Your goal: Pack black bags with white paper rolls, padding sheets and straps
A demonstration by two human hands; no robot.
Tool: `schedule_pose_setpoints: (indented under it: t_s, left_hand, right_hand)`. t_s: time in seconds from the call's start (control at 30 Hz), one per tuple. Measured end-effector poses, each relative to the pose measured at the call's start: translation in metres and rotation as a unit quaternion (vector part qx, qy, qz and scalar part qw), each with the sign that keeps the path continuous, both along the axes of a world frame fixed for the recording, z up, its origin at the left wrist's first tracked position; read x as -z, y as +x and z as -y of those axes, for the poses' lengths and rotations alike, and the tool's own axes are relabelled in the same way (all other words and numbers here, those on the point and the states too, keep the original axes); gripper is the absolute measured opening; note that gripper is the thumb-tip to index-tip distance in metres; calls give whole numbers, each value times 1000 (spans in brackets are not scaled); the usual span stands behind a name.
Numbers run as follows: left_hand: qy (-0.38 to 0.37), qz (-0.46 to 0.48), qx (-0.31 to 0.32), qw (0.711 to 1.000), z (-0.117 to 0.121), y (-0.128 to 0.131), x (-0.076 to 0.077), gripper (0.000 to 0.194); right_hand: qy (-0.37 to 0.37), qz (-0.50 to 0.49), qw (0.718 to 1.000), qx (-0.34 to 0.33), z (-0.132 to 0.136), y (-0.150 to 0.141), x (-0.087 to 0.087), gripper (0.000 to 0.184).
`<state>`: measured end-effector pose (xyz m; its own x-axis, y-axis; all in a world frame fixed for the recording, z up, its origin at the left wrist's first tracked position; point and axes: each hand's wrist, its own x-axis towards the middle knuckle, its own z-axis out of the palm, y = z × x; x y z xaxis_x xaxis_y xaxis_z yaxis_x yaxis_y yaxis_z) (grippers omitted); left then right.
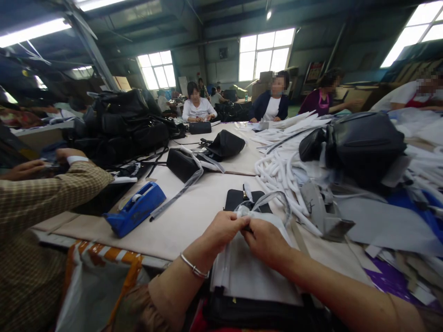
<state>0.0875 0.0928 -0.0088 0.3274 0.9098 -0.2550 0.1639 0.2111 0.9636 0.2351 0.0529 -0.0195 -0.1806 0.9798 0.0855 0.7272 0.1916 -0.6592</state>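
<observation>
Far left of the grip, a co-worker's checkered sleeve reaches across the table edge, with a white band at the wrist. Nearer, below left of the grip, an open sack has orange tape along its rim. Beyond the sleeve, a heap of dark bags rises high. Between the sleeve and the grip sits a blue tape dispenser; its dark markings are too blurred to read. Ahead and slightly left of the grip lie 2 dark pouches, with a plastic-wrapped strap trailing toward the dispenser.

At the grip, the left hand, with a silver bracelet on its wrist, and the right hand meet, fingers pinching clear wrapping. The black bag is directly beneath and just beyond them; a white sheet spreads below the grip, and the hands hide part of both.

Close on the right, white tubes and a grey tape dispenser crowd the workspace; the dispenser's dark scrawl is illegible. Farther right sits a bulky dark bag, with purple plastic nearer the viewer.
</observation>
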Motion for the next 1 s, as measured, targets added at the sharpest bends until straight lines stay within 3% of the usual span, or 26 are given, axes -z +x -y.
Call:
schedule_pose_setpoints:
  t_s: [0.1,0.2,0.23,0.3,0.37,0.43,0.5,0.57,0.63,0.77,0.83,0.9,1.0]
  left_hand:
    - [-13,46,-12,999,3,4,8,34]
    - [-2,32,-26,999,5,-1,14,33]
    - [20,3,-29,999,5,-2,16,32]
    - [91,-74,-21,993,7,-4,19,33]
    - [176,-142,0,974,11,-4,21,33]
    - [233,-187,22,954,14,-5,22,32]
    - [243,-218,45,944,14,-8,22,30]
    - [217,-233,69,945,11,-13,21,31]
    - [170,-234,78,954,5,-16,20,40]
    - [62,-198,26,978,-8,-11,25,54]
    - [46,-185,6,982,-12,-5,29,52]
    - [51,-183,-1,982,-13,1,34,49]
    - [57,-169,-2,984,-12,4,37,46]
  right_hand:
    - [-11,23,999,-29,0,6,5,21]
    - [-148,-143,978,-38,-8,18,5,28]
    - [-221,-225,949,-12,-14,22,5,31]
    - [-356,-369,857,58,-25,26,5,35]
    - [-436,-452,771,103,-36,27,7,31]
    - [-469,-475,734,124,-43,23,10,27]
    - [-472,-480,729,123,-44,18,13,24]
    - [-463,-486,733,112,-41,14,15,23]
    - [-439,-465,762,103,-36,10,17,26]
    - [-286,-322,899,73,-32,6,22,30]
    - [-196,-233,951,53,-32,3,26,25]
    - [-132,-135,981,40,-32,1,28,21]
    - [-86,-21,996,12,-26,-2,25,21]
